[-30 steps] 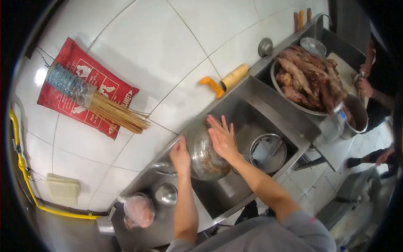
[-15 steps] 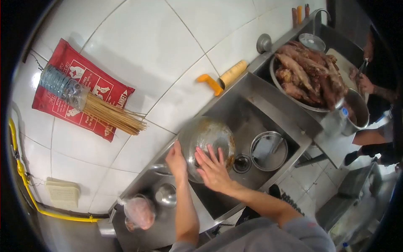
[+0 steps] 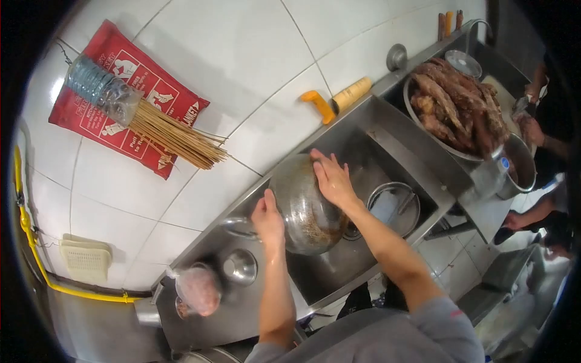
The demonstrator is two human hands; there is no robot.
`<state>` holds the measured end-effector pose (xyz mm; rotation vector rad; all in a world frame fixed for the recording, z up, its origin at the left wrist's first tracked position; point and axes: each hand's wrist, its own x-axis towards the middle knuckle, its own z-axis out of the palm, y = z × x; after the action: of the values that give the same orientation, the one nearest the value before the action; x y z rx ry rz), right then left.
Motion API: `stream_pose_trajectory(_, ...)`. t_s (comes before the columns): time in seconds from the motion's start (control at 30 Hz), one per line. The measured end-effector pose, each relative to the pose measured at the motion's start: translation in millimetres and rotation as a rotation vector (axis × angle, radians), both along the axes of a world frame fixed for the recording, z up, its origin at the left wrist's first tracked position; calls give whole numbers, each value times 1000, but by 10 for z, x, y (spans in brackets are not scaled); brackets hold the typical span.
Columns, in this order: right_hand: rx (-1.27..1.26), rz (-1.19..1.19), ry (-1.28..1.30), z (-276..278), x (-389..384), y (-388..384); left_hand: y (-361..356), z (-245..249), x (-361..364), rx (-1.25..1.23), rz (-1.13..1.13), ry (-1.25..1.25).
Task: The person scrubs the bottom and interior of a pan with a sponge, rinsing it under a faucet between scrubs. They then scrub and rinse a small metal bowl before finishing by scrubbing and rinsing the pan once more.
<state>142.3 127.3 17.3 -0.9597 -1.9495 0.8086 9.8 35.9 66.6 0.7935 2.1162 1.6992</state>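
A round metal pot (image 3: 302, 209), brown and stained on its outer surface, is tilted over the steel sink basin (image 3: 318, 284). At its left edge my left hand (image 3: 268, 218) grips it with the thumb pointing up; some fingers are hidden. My right hand (image 3: 334, 181) presses on the pot's upper right side, fingers curved over the edge. Beyond my right forearm, a round metal strainer or bowl (image 3: 413, 215) lies in the same basin, partly covered by the arm. Just left of my left hand is a metal loop handle (image 3: 239, 227).
A metal bowl (image 3: 240, 267) and a bagged pinkish item (image 3: 200, 290) sit on the left ledge. A large pan of meat (image 3: 454, 106) stands at the upper right. Bamboo sticks (image 3: 181, 136) hang against a red packet (image 3: 136, 72). Another person's hand (image 3: 531, 130) is far right.
The pot has turned and tilted between my hands. My right hand has moved from flat on the pot's surface up to its upper right edge. The view has shifted slightly.
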Motion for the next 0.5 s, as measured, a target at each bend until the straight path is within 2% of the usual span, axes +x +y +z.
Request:
stream_pose_trajectory(0.03, -93, -9, 46, 37, -3, 57, 12, 23, 18, 19, -5, 15)
stream_pose_trajectory(0.07, 103, -47, 14, 21, -14, -208, 8, 26, 15, -34, -11, -24)
stream_pose_trajectory(0.1, 200, 76, -109, 138, 120, -468, 34, 47, 51, -28, -5, -34)
stream_pose_trajectory(0.17, 367, 169, -137, 269, 309, -657, -28, 76, 103, 10, -15, -70)
stream_pose_trajectory(0.2, 360, 173, -137, 234, 320, -528, -54, 56, 117, 2, -11, -72)
stream_pose_trajectory(0.3, -157, 28, -55, 246, 312, 191, -57, 10, 202, 28, -82, -74)
stream_pose_trajectory(0.37, 72, 45, 40, 182, 340, -110, 4, 54, 254, 61, -104, -113)
stream_pose_trajectory(0.43, 302, 195, -74, 357, 560, -573, -23, 80, 325, 63, -103, -169)
stream_pose_trajectory(0.5, 435, 283, -186, 374, 644, -660, 55, 139, 377, 99, -100, -214)
